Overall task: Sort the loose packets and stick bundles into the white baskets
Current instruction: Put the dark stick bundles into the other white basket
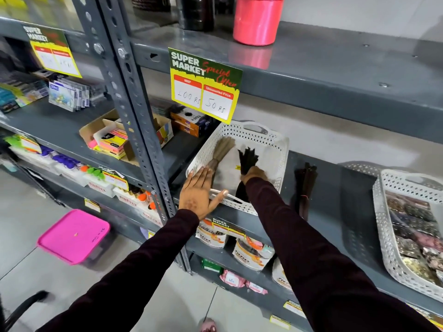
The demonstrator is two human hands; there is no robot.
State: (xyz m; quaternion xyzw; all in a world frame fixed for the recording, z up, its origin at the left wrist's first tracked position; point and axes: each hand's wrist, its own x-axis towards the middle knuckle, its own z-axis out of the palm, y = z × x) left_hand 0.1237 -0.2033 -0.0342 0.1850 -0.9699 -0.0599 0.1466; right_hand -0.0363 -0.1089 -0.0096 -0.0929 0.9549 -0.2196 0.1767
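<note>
The left hand (197, 194) lies flat and open against the near left rim of a white basket (275, 149), thumb hooked over its near edge. The right hand (255, 174) is closed around a dark stick bundle (248, 159) inside that basket, beside a pale stick bundle (221, 149). Right of the basket, a loose dark bundle (304, 188) lies on bare grey shelf (335, 188). Farther right, a second basket (381, 212) holds packets (412, 226).
</note>
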